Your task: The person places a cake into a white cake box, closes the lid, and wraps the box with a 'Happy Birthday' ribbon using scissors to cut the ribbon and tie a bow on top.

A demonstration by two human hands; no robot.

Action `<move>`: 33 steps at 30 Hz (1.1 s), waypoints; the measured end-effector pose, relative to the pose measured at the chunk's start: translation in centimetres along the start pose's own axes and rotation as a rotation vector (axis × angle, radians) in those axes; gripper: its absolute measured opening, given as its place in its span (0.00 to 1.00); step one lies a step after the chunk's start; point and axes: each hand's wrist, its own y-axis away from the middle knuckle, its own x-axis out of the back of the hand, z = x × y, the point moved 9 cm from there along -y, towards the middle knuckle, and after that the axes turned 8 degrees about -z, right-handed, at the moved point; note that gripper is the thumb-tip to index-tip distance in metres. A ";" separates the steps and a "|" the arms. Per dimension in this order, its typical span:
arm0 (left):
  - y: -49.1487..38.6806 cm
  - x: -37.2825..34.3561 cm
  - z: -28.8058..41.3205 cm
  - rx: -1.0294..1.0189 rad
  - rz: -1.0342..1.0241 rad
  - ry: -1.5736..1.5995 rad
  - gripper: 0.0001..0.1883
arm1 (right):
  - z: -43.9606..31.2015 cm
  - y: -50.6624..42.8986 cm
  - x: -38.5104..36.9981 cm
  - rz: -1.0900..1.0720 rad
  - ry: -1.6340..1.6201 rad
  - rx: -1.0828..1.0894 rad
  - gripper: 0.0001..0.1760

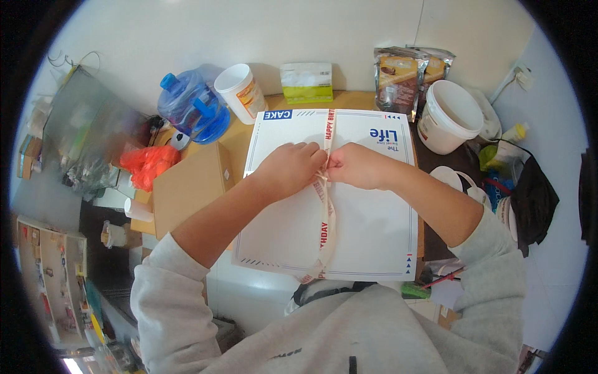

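A white cake box (373, 224) with blue print lies before me on the wooden table (243, 135). A cream ribbon (324, 229) with red lettering runs along the middle of its lid, and one loose length curls down to the near edge. My left hand (294, 170) pinches the ribbon near the lid's centre, coming in from the left. From the right, my right hand (357, 166) grips it at the same spot with curled fingers. A small knot or loop shows between the two hands; the fingertips partly hide it.
Left of the box stand a brown carton (191, 191), a blue water jug (194, 107) and a white tub (240, 93). A green-and-white pouch (306, 84) and foil pouches (397, 82) line the wall. A white bucket (448, 117) is at the right. An orange-red plastic bag (149, 163) lies farther left.
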 end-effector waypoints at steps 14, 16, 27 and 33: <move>-2.0 0.6 -1.3 -0.184 -0.365 0.406 0.06 | -0.6 0.0 -0.4 0.033 0.157 -0.044 0.14; -2.0 1.7 -0.2 -0.222 -0.349 -0.018 0.08 | -0.4 -0.1 -0.4 0.062 0.181 -0.038 0.14; 1.9 9.7 -5.8 0.011 0.558 -0.661 0.17 | 0.2 0.0 -0.7 0.055 0.237 -0.188 0.15; 0.5 1.1 -1.2 -0.325 0.034 0.068 0.11 | -0.3 0.0 -0.9 0.105 0.288 -0.158 0.12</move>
